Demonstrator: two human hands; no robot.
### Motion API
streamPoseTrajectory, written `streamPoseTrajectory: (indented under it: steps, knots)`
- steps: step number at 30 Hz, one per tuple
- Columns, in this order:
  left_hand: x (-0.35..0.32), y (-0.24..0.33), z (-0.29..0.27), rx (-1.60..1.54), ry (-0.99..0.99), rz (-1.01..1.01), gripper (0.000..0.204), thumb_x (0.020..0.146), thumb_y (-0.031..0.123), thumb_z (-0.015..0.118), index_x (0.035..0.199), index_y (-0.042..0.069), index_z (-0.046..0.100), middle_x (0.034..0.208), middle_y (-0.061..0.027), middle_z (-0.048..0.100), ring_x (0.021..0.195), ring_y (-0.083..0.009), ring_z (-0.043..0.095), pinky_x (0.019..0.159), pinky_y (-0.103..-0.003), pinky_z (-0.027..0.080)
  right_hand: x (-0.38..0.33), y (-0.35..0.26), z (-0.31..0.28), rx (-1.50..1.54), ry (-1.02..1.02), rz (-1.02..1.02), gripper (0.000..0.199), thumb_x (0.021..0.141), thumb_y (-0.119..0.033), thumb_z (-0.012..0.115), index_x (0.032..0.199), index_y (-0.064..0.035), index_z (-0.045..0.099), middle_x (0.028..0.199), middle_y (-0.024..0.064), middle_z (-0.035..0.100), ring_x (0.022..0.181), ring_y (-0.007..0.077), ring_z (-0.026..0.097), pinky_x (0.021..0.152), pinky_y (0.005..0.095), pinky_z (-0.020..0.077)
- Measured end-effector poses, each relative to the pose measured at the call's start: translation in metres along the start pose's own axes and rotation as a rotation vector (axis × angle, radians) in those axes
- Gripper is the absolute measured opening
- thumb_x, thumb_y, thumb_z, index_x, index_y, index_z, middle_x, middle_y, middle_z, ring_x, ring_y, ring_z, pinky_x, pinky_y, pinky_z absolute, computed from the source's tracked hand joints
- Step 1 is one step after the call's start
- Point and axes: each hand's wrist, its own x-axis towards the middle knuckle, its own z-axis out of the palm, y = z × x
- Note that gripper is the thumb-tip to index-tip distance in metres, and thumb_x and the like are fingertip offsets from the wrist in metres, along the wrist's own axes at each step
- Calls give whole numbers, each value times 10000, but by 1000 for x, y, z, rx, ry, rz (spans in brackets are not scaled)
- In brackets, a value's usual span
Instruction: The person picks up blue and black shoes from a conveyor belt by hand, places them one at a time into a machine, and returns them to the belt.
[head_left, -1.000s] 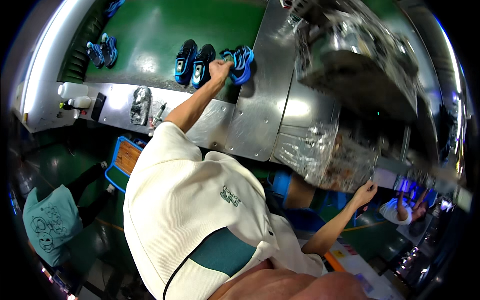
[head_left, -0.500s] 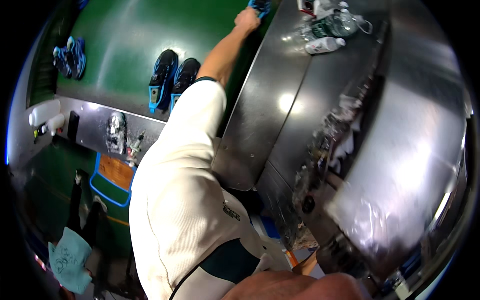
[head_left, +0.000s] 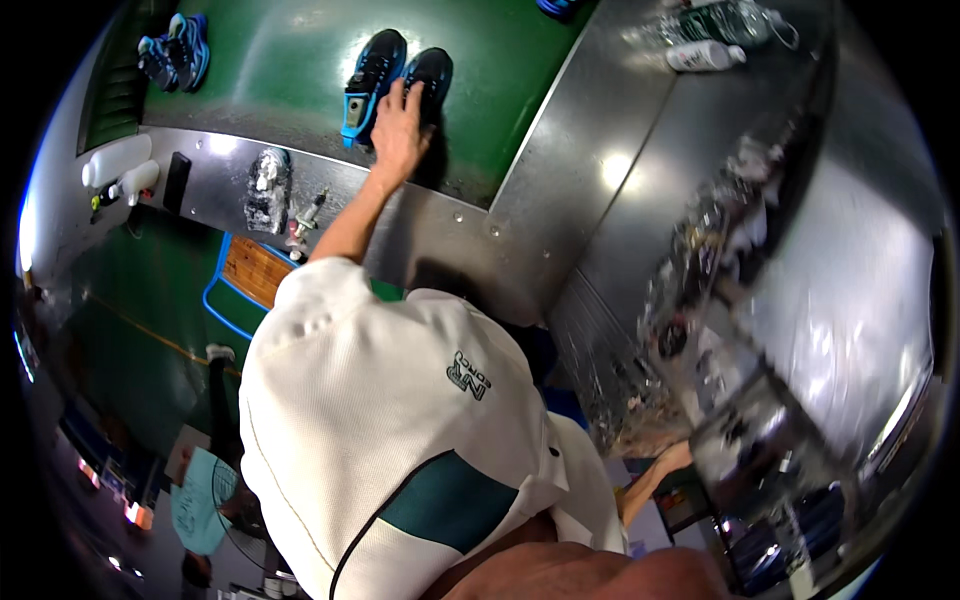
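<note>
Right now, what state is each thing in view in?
Middle left shoe: sole down
Middle right shoe: sole down
Left hand: open, fingers over the middle right shoe
Right hand: mostly hidden, grip unclear
Far-left shoes: sole down
White bottle: lying on its side
Clear bottle: lying on its side

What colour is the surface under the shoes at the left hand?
The surface under those shoes is green, showing best in the head view.
</note>
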Motion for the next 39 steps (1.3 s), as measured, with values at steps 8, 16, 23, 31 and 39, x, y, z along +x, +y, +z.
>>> streamPoseTrajectory:
  steps: [8,16,23,31,39]
  knots:
    - [2,38,-10,-306,-174,-86,530,709,155,685,1207,171,504,979,-165,582,807,-354,615,698,-453,494,-17,-8,3,47,141,31,551,905,-406,551,1209,53,522,1099,221,604,936,326,580,802,411,435]
    - [-67,218,76,-381,-350,142,544,711,180,707,1196,123,468,991,-194,576,855,-369,610,739,-463,502,-19,-11,7,226,123,79,542,859,-401,572,1179,36,561,962,158,638,841,295,575,796,390,424]
    - [-117,294,129,-343,-527,207,460,700,258,699,1079,38,559,1103,-220,547,970,-362,553,857,-461,443,-29,-28,-2,144,157,47,561,834,-443,569,1188,-8,578,1190,197,583,1050,353,556,895,414,411]
    - [-33,64,7,-106,342,186,717,686,278,748,1285,32,440,1275,-230,477,1182,-408,431,996,-522,315,-25,-21,-2,208,83,35,560,830,-425,575,1208,-12,565,1177,192,585,1017,342,570,868,436,426]
    - [5,-114,-9,-154,-124,-314,800,693,317,749,1318,50,327,1024,-245,605,966,-420,584,819,-469,464,-25,-22,2,164,65,97,608,858,-501,514,1247,-35,544,1178,193,577,1010,347,560,848,443,409]
